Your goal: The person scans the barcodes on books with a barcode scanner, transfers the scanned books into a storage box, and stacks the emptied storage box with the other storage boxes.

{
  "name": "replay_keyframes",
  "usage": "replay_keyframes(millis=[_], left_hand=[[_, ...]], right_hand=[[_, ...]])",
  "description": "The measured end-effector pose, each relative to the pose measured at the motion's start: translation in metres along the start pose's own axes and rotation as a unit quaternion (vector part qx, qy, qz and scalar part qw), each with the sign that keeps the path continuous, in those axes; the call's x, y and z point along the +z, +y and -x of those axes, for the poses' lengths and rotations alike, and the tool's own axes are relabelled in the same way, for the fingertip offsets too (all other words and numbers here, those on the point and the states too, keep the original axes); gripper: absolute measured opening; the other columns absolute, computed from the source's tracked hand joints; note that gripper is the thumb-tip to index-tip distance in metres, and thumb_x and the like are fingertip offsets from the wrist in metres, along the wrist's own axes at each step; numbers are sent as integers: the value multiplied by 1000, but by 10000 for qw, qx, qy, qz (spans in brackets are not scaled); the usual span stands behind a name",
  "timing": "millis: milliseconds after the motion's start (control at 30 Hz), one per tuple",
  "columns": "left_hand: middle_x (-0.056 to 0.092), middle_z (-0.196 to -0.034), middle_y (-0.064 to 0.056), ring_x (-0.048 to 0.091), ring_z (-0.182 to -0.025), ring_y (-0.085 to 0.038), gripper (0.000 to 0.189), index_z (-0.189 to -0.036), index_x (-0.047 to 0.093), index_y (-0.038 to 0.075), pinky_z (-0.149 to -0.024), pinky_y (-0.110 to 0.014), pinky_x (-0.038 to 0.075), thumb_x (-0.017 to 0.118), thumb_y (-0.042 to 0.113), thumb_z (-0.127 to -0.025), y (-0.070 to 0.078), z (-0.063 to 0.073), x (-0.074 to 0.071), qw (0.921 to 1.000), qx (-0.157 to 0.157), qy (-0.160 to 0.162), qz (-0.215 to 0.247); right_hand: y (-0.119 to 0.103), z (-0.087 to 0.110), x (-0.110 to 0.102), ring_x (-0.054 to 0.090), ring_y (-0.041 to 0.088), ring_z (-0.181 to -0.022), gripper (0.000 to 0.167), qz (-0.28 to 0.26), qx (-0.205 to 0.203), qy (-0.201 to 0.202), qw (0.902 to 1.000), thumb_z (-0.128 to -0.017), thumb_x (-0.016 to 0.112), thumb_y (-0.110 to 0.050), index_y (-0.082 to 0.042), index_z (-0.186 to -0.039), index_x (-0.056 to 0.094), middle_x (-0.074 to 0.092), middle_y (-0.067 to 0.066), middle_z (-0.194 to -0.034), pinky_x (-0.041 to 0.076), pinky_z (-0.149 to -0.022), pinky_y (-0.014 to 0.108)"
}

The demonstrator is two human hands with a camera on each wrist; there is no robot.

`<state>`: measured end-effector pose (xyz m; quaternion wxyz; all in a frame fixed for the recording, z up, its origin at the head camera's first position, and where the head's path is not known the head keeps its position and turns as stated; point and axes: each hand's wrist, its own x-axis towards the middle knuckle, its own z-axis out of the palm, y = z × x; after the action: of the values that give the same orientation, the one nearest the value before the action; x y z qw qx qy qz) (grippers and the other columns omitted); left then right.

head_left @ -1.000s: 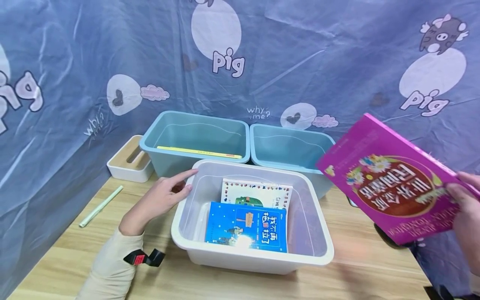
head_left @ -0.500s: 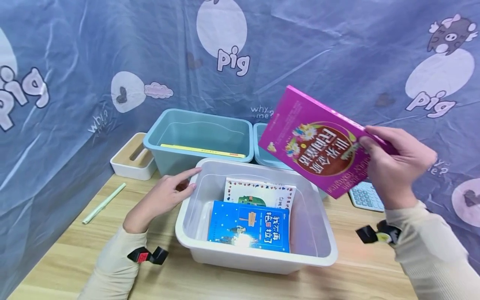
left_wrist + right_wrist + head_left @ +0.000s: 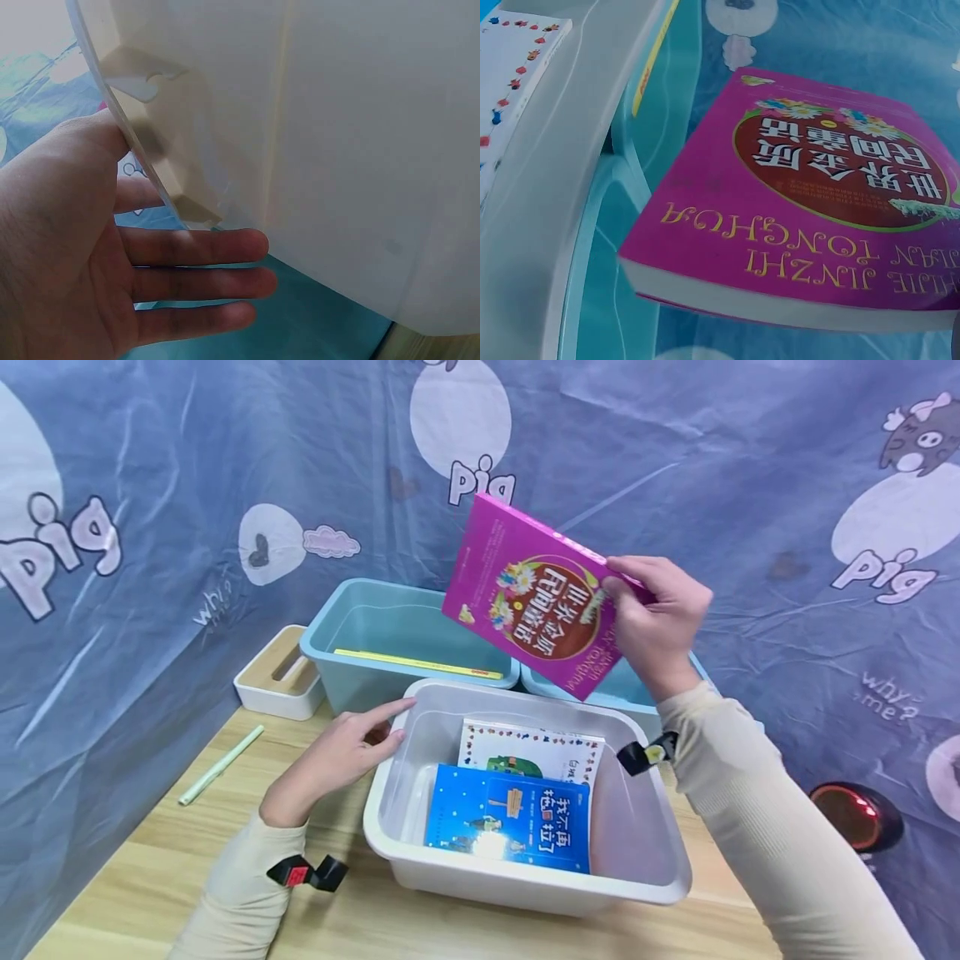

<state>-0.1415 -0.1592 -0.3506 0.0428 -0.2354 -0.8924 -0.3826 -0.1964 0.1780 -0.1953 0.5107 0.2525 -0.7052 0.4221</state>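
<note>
pinching the pink book near one end with the right hand, with the thumb on the cover and the index finger along the upper edge; cannot make out the other fingertips behind. gripped by the end like this, probably to leave the far end free and the cover in sight. held tilted in the air, seen against the left teal bin and the right teal bin. touching the white bin with the left hand, with thumb and index finger at the rim by the back left corner and the other three straight, slightly apart, outside the wall; not wrapped round anything, likely just steadying. farther out, inside the white bin, a blue book lapped over a white book, perhaps to fit both between the walls. behind, in the left teal bin, a yellow book with only a narrow strip visible, maybe stood on edge. off left, a tissue box and a green pen.
</note>
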Motion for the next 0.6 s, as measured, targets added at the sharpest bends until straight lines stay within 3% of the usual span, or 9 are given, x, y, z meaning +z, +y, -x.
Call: replay_keyframes(millis=[333,600], left_hand=[[58,-81,1,54,-81,-17,50,-149,51,14,-76,-33,50,61,21,-100,2,0,3,9998,-173,-72,64],[58,-81,1,54,-81,-16,50,-149,51,14,-75,-33,50,61,22,-100,0,0,1,9998,-189,-80,69]], right_hand=[[13,2,53,69,27,-92,19,43,-248,-604,9979,-91,67,5,4,-107,76,73,21,-100,53,-81,16],[19,8,86,68,29,-95,20,345,-500,-683,9958,-94,66,1,2,-111,76,72,20,-102,58,-83,34]])
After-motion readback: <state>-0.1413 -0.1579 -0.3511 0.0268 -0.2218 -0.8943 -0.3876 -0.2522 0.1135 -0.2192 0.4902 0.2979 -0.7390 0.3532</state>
